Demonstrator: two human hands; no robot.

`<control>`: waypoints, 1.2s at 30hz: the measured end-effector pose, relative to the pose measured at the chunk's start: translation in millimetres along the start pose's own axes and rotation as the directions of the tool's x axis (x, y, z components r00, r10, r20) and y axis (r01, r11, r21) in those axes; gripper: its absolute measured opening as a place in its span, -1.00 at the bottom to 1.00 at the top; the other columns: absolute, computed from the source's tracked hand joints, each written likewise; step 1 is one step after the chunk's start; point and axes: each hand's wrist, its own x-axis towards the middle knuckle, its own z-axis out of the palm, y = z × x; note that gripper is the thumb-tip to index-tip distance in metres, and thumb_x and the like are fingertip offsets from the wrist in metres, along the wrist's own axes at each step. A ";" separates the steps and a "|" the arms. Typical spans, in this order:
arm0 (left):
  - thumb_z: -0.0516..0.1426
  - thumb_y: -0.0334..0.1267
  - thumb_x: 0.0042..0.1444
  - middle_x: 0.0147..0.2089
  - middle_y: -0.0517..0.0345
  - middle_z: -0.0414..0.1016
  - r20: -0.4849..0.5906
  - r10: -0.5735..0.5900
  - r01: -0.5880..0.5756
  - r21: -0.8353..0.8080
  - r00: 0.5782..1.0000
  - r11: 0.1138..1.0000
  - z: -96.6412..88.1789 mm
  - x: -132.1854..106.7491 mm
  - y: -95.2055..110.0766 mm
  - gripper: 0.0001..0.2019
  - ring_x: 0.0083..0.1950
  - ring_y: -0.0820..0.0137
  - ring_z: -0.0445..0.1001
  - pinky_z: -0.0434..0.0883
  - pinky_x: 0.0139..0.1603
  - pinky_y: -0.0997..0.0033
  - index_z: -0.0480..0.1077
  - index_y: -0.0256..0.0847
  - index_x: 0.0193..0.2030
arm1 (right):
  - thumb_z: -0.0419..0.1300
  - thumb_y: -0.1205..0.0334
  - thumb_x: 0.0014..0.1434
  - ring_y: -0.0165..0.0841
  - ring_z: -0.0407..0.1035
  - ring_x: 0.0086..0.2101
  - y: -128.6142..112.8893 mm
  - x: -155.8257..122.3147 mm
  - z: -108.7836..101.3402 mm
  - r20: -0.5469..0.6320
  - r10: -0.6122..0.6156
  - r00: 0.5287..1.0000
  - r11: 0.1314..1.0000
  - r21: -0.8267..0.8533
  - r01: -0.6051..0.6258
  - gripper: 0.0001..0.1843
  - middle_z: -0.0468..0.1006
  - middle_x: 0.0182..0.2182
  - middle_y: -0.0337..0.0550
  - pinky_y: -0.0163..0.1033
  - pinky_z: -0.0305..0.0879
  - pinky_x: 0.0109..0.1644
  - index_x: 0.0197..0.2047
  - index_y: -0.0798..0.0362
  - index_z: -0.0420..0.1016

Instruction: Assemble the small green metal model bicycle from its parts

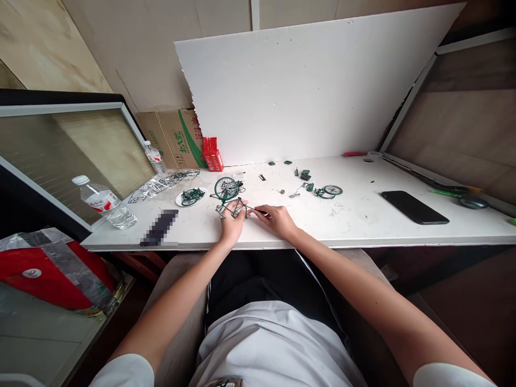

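Note:
My left hand (231,226) is closed on a small green model bicycle (226,209), holding its frame just above the table's front part. A spoked wheel (226,188) with a green rim shows just behind the frame; whether it is joined to it I cannot tell. Between the fingertips of my right hand (279,220) is a thin dark rod-like tool (253,208), whose tip points left at the frame's right end. The fingers partly hide both the tool and the frame. To the right lies another wheel piece (332,190) with a green fender.
On the white table (282,231), a plate (198,201) holds green parts. Small green pieces (305,175) lie farther back. A black phone (415,207) is at right; water bottles (105,203), a red box (213,155) and a carton (173,138) stand left. A white board (298,91) leans behind.

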 end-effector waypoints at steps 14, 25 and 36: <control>0.26 -0.18 0.25 0.20 -0.23 0.59 0.026 -0.006 0.006 0.015 1.000 1.000 0.2 -0.9 0.8 -0.71 -0.04 0.18 0.72 0.69 -0.05 0.19 0.45 -0.24 0.05 | 0.01 -0.14 0.53 -0.24 0.61 -0.43 -7.1 1.4 -5.9 0.051 0.048 0.998 0.999 0.013 -0.048 -0.47 0.74 -0.38 -0.05 -0.24 0.42 -0.25 -0.11 -0.01 0.72; 0.26 -0.18 0.22 0.15 -0.23 0.61 0.009 0.026 -0.027 0.059 1.000 0.998 -0.4 0.4 1.7 -0.71 0.04 0.17 0.67 0.68 -0.07 0.18 0.47 -0.25 0.02 | 0.18 -0.16 0.44 -0.23 0.63 -0.38 -0.7 0.6 1.8 -0.031 0.027 0.999 0.999 0.030 -0.026 -0.63 0.77 -0.22 -0.08 -0.22 0.43 -0.24 -0.09 -0.06 0.61; 0.26 -0.22 0.22 0.19 -0.26 0.60 0.038 -0.013 0.013 0.013 0.999 1.000 0.2 -0.9 3.6 -0.71 -0.03 0.21 0.69 0.67 -0.02 0.16 0.46 -0.27 0.03 | 0.08 0.00 0.51 -0.25 0.62 -0.41 -4.6 0.7 -3.6 0.028 -0.006 1.000 1.000 -0.013 0.007 -0.63 0.78 -0.23 -0.11 -0.23 0.39 -0.24 -0.08 -0.04 0.70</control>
